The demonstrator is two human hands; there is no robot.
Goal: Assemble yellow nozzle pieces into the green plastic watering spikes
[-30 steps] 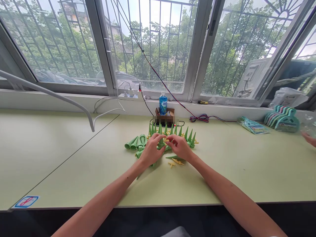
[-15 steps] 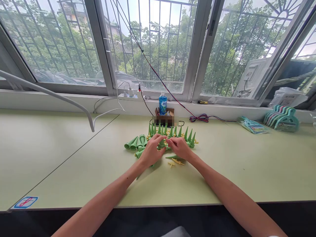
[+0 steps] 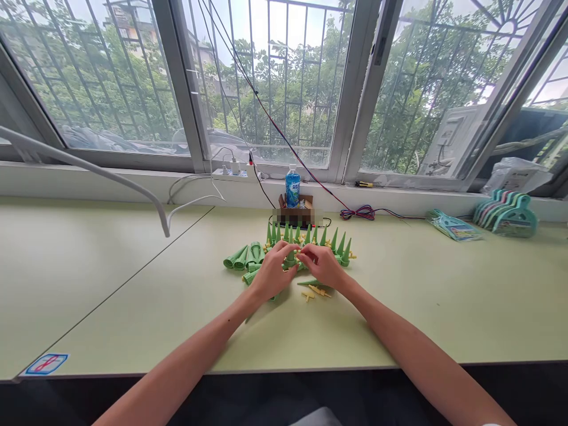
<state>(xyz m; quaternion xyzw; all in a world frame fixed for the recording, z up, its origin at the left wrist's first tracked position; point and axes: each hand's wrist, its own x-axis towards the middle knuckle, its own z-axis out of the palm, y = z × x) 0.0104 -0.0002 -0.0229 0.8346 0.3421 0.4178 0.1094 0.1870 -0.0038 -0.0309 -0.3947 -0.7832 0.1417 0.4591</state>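
My left hand (image 3: 271, 273) is closed around an upright green plastic cone spike (image 3: 291, 257), its thumb and fingers on either side of the base. My right hand (image 3: 327, 265) meets it from the right, thumb and index finger pinched together at the spike. A speck of yellow shows by those fingertips, but what they grip is too small to make out. Just below the right hand lie a loose green spike (image 3: 309, 283) and yellow plastic pieces (image 3: 307, 295). Behind both hands stand rows of green spikes (image 3: 341, 244), several with yellow pieces at their bases.
More green cones (image 3: 239, 258) lie on their sides left of my hands. At the back, a small cardboard box (image 3: 306, 204) holds a blue bottle (image 3: 293, 188). A coiled cable (image 3: 358, 212) and teal plastic items (image 3: 510, 216) are further right; a white tube (image 3: 146, 195) arches over the left side.
My right fingertips have shifted slightly at the spike, and the fingers are a little more spread. My left hand keeps its hold in the same place.
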